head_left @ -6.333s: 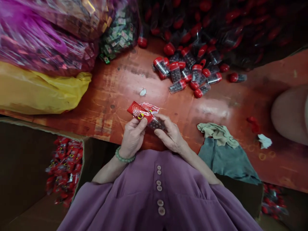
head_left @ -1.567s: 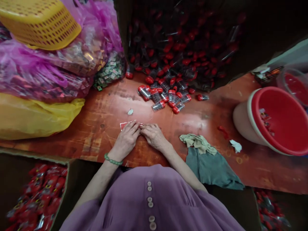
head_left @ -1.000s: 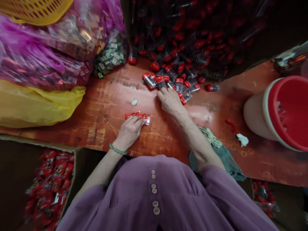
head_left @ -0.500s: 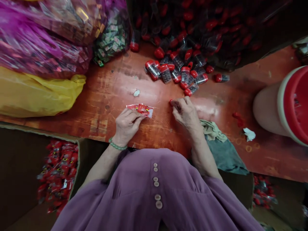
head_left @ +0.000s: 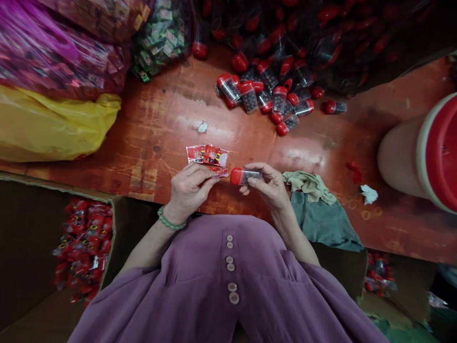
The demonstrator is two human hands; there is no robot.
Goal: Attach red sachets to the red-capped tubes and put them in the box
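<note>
My left hand [head_left: 191, 190], with a green bead bracelet at its wrist, pinches some red printed plastic wrappers [head_left: 213, 155] that fan out past the fingertips. Facing it, my right hand [head_left: 267, 186] is closed around a small clear bottle with a red cap [head_left: 245, 176]. The bottle lies sideways, its cap pointing left, a little apart from the wrappers. Dark beads seem to show through its clear wall. Beyond the hands lies a loose pile of the same red-capped bottles [head_left: 273, 97] on the reddish table [head_left: 160, 157].
Bulging bags, a yellow one [head_left: 53, 126] among them, stand at left. A white bucket with a red rim [head_left: 407, 152] is at right, near grey-green cloths [head_left: 321, 219] at the table edge. An open carton [head_left: 114, 238] below left holds red wrapped pieces [head_left: 84, 243].
My right hand has drawn a bottle closer and turned it so its side shows, cap toward my left hand. The wrappers in my left hand have spread apart. The view has shifted slightly.
</note>
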